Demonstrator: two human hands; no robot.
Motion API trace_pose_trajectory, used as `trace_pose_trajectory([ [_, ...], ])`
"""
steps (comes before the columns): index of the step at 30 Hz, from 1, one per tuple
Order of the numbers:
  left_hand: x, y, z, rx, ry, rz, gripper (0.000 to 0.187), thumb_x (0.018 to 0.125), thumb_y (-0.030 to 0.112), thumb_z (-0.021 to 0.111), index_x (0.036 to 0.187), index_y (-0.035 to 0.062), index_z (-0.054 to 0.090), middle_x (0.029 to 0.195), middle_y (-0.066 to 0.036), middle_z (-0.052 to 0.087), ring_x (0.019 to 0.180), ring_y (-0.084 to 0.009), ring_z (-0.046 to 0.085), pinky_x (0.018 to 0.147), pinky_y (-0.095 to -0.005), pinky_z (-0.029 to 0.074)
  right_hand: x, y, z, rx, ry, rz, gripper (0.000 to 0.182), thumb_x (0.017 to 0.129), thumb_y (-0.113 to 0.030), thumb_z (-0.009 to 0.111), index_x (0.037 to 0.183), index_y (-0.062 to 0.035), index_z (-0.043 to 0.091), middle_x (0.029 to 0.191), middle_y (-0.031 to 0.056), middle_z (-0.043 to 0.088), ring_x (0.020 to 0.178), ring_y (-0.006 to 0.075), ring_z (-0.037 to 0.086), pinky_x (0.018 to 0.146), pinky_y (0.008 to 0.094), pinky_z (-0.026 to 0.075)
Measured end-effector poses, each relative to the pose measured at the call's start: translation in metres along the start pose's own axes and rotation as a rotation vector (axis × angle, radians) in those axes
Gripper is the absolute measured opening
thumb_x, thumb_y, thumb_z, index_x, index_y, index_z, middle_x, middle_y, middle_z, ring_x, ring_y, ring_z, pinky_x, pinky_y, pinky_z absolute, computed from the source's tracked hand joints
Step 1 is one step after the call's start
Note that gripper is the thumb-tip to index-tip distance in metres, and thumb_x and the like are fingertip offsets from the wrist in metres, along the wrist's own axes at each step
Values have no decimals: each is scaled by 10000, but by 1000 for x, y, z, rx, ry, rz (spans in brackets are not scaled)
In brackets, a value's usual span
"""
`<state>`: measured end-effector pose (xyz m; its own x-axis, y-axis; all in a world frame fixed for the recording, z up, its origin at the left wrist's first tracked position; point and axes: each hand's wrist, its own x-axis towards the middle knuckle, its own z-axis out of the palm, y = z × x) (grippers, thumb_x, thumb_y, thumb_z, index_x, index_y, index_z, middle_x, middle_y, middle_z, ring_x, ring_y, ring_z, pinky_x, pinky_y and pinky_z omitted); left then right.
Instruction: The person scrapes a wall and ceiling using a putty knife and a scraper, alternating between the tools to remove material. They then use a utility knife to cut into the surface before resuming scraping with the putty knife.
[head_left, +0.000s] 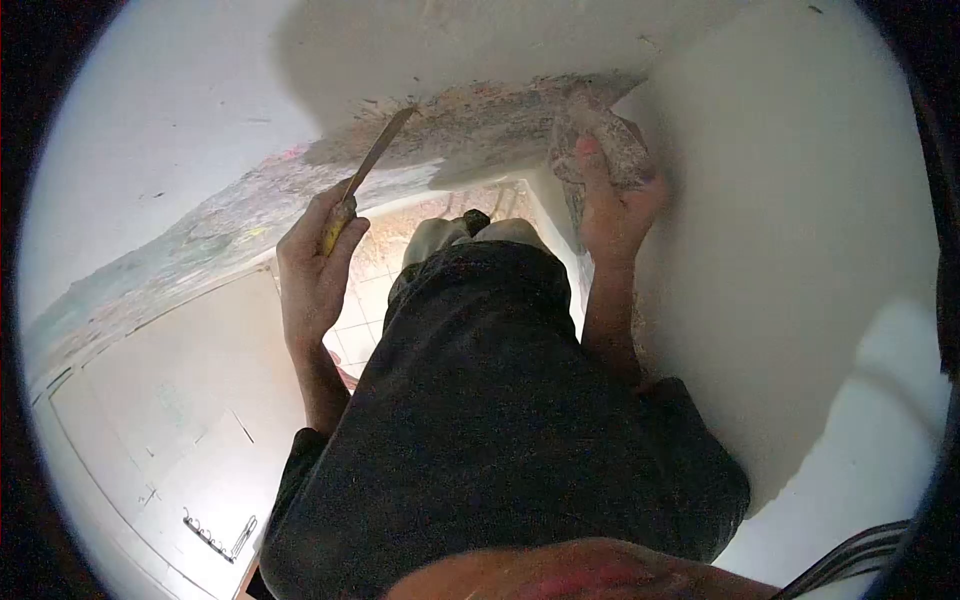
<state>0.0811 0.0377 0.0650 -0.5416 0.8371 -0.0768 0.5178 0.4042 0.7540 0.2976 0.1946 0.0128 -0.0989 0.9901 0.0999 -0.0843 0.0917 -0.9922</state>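
Note:
My left hand point(318, 265) is closed around the yellow handle of a putty knife point(376, 155), its blade seen nearly edge-on. The blade's tip reaches the rough, stripped band of wall point(480, 120), where bits of old coating stand up. On the other side, my right hand point(620, 205) grips a crumpled, dust-covered bundle point(612, 145), like a plastic bag or rag, close to the corner of the walls. My thumb lies over the bundle, and part of it hangs below my hand.
A smooth pale wall point(770, 230) rises close on my right. Debris lies on the tiled floor point(365, 305) around my feet. At the lower left is a white door point(170, 420) with a rack of hooks point(215, 535). Dark cables point(850, 560) run at the lower right.

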Motion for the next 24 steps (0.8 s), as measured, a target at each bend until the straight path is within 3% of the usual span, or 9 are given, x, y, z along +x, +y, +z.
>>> trace_pose_trajectory([
  [9,-4,-6,-8,-122,6,-130,301,858,66,649,1154,28,605,806,-9,535,743,-120,488,684,-271,425,3,0,-1,-28,-5,-64,244,864,-83,680,1076,25,625,997,92,673,899,152,623,790,292,516],
  [18,-2,-21,-7,-453,-90,-92,320,915,163,615,1201,24,579,695,51,451,572,-12,396,486,-172,305,0,3,-1,17,-16,44,254,865,-69,674,1087,41,620,1000,101,674,909,158,624,799,305,518],
  [22,-1,-36,26,-701,-81,-42,276,956,213,569,1140,6,576,625,62,422,482,-6,337,417,-184,248,1,2,-3,4,-49,25,256,863,-68,677,1090,39,626,998,95,676,910,157,623,833,316,507],
  [24,7,-48,32,-684,-113,-34,286,955,234,575,1128,7,576,604,63,409,467,-7,323,411,-187,243,-1,-1,-2,2,-29,8,250,864,-68,677,1085,40,631,1003,95,677,914,155,621,838,315,502],
])
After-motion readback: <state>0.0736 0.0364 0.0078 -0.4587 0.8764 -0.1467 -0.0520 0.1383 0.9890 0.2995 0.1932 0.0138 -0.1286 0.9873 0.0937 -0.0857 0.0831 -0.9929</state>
